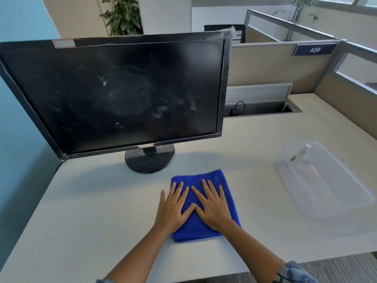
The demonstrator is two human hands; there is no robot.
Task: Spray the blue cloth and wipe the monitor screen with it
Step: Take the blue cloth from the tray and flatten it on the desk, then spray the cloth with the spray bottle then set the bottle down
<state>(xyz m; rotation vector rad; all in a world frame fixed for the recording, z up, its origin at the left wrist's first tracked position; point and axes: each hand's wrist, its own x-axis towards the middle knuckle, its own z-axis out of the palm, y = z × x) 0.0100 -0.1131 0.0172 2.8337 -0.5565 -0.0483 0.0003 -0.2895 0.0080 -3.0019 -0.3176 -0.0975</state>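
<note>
A pale office desk (81,211) fills this cubicle. Nearest, the left hand (172,209) and right hand (214,207) lie flat with fingers straight and spread and thumbs touching. Both press on a folded blue microfibre cloth (204,177), which lies on the desk just in front of the round black stand (150,160). Well apart to the right, a clear plastic tub (330,201) holds a transparent spray bottle (299,156). Behind stands the black flat monitor (114,92), its dark screen smeared. Beyond, a beige partition bears a blue 439 sign (315,50).

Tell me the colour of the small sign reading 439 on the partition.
Dark blue with white numerals: the sign, clearest in the head view.
</note>
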